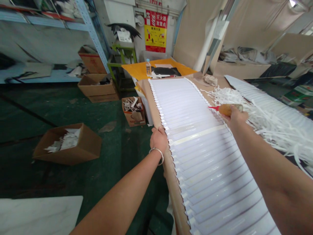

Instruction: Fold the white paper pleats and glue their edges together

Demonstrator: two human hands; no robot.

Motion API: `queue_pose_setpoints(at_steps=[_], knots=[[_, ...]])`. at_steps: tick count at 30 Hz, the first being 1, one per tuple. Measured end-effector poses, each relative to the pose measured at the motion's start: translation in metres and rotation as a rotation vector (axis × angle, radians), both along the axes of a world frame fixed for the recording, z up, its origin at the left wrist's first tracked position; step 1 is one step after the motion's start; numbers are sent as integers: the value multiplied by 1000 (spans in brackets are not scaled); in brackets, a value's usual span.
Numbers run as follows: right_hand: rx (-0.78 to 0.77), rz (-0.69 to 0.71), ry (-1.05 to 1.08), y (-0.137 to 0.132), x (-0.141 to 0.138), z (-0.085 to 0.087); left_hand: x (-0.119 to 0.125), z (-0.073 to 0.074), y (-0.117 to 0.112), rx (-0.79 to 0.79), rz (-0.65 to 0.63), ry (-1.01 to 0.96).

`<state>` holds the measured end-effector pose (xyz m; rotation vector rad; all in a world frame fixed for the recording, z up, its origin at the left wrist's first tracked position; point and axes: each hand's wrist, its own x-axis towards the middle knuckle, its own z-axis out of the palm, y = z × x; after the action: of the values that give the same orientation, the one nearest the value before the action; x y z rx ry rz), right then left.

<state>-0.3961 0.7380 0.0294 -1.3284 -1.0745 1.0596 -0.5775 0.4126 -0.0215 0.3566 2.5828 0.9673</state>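
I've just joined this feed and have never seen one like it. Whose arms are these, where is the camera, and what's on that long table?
There is no machine here: one camera on a person's head looks down at their own bare arms. The left hand, wearing a bracelet, grips the table's brown edge. The right hand holds a tan bottle with a red nozzle over a long row of overlapping white paper sheets. Loose white paper strips lie to the right. Cardboard boxes sit on the green floor.
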Motion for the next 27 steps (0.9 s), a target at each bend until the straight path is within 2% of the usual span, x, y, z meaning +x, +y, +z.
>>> queue_pose_setpoints(at_steps=[4,9,18,22,27], knots=[[-20,-71,87,2,-3,-1,1,2,-1,1,-1,-7],[-10,-80,132,-2,-7,-1,1,4,-2,-2,-3,-9],[63,75,150,-25,-13,-1,1,4,-2,9,8,-18],[74,171,137,-42,-18,1,1,4,-2,18,14,-25],[79,198,139,-70,-30,9,2,4,-1,26,19,-33]])
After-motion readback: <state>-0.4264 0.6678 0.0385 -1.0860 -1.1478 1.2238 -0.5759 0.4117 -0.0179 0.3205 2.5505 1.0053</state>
